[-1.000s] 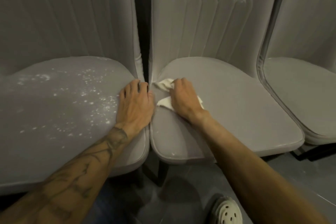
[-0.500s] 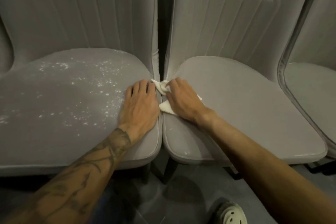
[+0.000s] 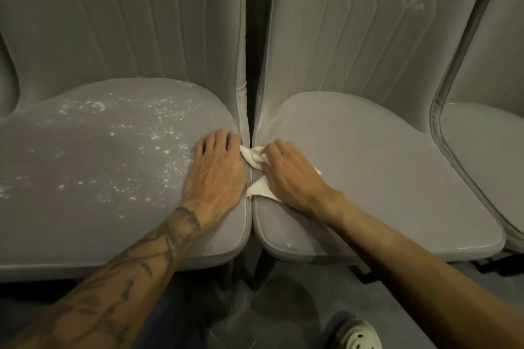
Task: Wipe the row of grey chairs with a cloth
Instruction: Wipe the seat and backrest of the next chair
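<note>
Evidently soft, light and floppy, the cloth (image 3: 256, 160) is best held bunched, as the right grip (image 3: 289, 176) clasps it; the left grip (image 3: 215, 170) rests flat, released, on the dusty seat (image 3: 99, 164)

Cloth (image 3: 255, 160): largely covered by the right hand (image 3: 289, 176). Only two white folds show, and its full shape cannot be determined.

Left chair (image 3: 99, 178), left of the cloth: seat cut by the picture edge.

Third chair (image 3: 487, 156), far right of the cloth: partly in view.

Backrests (image 3: 354, 37): tops cropped.

Shoe (image 3: 360, 334), below the cloth: cropped at the bottom edge.

Chair legs (image 3: 262, 269): lost in shadow.
</note>
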Available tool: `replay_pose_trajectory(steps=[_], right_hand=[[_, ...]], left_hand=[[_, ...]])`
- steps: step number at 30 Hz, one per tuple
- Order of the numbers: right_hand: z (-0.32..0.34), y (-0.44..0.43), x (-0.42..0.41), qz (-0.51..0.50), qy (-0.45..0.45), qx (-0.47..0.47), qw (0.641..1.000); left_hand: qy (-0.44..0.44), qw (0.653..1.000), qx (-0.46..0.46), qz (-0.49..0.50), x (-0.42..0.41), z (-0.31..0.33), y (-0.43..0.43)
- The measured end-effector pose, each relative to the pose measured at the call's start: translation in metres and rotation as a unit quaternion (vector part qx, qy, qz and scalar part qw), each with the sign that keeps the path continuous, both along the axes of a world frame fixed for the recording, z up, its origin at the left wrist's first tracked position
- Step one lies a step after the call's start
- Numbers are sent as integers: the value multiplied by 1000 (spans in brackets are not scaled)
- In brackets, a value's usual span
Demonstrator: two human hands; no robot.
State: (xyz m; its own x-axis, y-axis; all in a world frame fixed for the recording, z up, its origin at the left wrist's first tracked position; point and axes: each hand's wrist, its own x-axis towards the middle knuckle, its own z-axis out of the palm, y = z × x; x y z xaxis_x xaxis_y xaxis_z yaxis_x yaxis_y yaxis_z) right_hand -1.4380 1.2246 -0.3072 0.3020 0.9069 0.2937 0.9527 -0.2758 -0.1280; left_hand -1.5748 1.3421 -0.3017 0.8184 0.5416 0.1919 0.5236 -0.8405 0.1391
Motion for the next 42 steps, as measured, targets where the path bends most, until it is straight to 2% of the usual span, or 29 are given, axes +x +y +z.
replay_pose_trajectory(steps=[3, 5, 7, 10, 12, 16, 18, 19, 21, 24, 29, 33, 35, 39, 42], right_hand=[[12, 38, 19, -75, 26, -34, 996], [16, 52, 20, -98, 9, -40, 994], [14, 37, 5, -60, -25, -39, 997], [7, -6, -19, 7, -18, -29, 999], [5, -9, -11, 10, -21, -51, 998], [16, 38, 12, -75, 16, -70, 995], [14, 55, 14, -117, -1, -81, 990], [13, 53, 10, -116, -16, -82, 990], [7, 30, -3, -51, -26, -50, 997], [4, -2, -15, 10, 32, -10, 999], [15, 51, 24, -83, 31, -49, 995], [7, 79, 44, -153, 63, 25, 986], [5, 69, 33, -125, 69, 17, 990], [21, 36, -4, -38, 47, -69, 996], [30, 7, -25, 1, 42, -73, 996]], left_hand=[[9, 1000, 5, 4, -1, 2, -1], [10, 1000, 9, 6, -1, 2, 0], [13, 1000, 5, 3, -1, 1, -1], [23, 1000, 1, -2, -1, 3, 0], [32, 999, 2, -3, -1, 5, 0], [32, 999, 8, 4, -1, 4, -1], [31, 999, 10, 6, 0, 2, 0], [31, 999, 7, 4, -1, 2, 0], [23, 1000, 1, -1, 0, 1, 1], [26, 1000, 1, -3, -1, 3, 0], [30, 1000, 8, 7, 0, 3, -1], [8, 1000, 14, 10, 1, -2, 0], [-4, 1000, 10, 8, 1, -3, 0], [11, 1000, 5, 0, 1, -3, 2], [24, 1000, 0, -3, 0, 2, -1]])
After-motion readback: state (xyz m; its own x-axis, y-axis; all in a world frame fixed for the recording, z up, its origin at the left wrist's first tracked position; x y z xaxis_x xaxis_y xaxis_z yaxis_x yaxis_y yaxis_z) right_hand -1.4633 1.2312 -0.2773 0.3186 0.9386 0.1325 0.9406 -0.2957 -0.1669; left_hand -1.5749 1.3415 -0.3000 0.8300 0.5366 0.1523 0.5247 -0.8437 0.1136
